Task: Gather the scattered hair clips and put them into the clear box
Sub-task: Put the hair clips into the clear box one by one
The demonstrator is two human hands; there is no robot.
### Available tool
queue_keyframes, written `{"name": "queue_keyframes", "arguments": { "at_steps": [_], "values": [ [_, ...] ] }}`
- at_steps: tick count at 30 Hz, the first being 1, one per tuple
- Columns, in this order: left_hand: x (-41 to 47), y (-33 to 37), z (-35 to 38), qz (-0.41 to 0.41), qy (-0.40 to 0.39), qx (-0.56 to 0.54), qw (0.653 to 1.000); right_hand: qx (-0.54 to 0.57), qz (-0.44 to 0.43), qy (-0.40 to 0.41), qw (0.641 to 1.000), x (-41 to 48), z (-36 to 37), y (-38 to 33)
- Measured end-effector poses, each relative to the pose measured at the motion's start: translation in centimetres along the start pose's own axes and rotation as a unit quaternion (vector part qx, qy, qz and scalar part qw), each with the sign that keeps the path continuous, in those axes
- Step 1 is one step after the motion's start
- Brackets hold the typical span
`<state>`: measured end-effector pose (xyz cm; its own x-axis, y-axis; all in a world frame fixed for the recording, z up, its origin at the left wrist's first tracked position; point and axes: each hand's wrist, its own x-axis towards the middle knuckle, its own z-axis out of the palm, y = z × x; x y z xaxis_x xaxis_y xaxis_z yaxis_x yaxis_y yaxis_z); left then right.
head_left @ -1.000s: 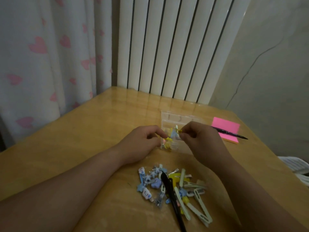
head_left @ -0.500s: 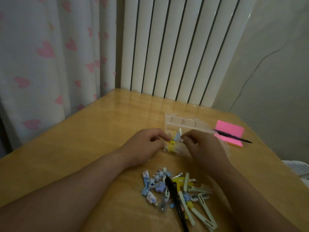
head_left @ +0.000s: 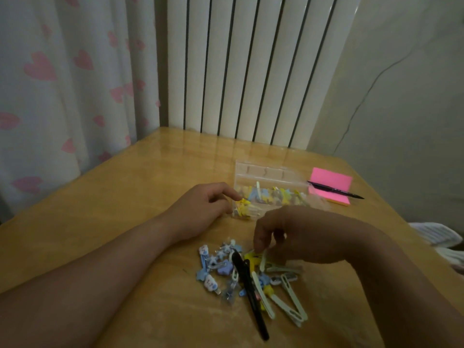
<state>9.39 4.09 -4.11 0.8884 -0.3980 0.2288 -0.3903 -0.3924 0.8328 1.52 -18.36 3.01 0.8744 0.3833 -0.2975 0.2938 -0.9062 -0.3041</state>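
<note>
On my left, the left hand (head_left: 200,209) lies on the table (head_left: 125,222), its fingers loosely curled and gripping nothing. Its index fingertip touches the left end of the clear box (head_left: 273,177), which already holds a row of clips. Nearer to me lies the loose pile of hair clips (head_left: 221,267), with a black pen (head_left: 251,292) across it. The right hand (head_left: 301,234) hangs over the pile's far right edge, its fingertips (head_left: 258,247) curled down onto a yellow clip (head_left: 251,256). I cannot tell if the pinch has closed. Further right, a pink notepad (head_left: 331,179) lies beside the box. Half a second ago both hands met at the box; the right has since dropped back to the pile.
</note>
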Motion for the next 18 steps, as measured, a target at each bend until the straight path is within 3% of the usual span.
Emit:
{"name": "queue_keyframes", "arguments": {
  "at_steps": [7, 12, 15, 18],
  "values": [
    [0.0, 0.0, 0.1, 0.002, -0.004, 0.006, 1.0, -0.037, 0.026, 0.005, 0.999, 0.3, 0.5, 0.4],
    [0.0, -0.1, 0.1, 0.002, -0.005, 0.007, 1.0, 0.029, -0.008, 0.017, 0.999, 0.0, 0.1, 1.3],
    [0.1, -0.1, 0.1, 0.001, -0.005, 0.001, 1.0, 0.126, -0.027, 0.099, 0.987, -0.1, -0.2, 1.7],
    [0.1, -0.1, 0.1, -0.002, -0.007, -0.004, 1.0, 0.208, -0.007, 0.258, 0.943, 0.7, -0.1, 2.3]
  ]
}}
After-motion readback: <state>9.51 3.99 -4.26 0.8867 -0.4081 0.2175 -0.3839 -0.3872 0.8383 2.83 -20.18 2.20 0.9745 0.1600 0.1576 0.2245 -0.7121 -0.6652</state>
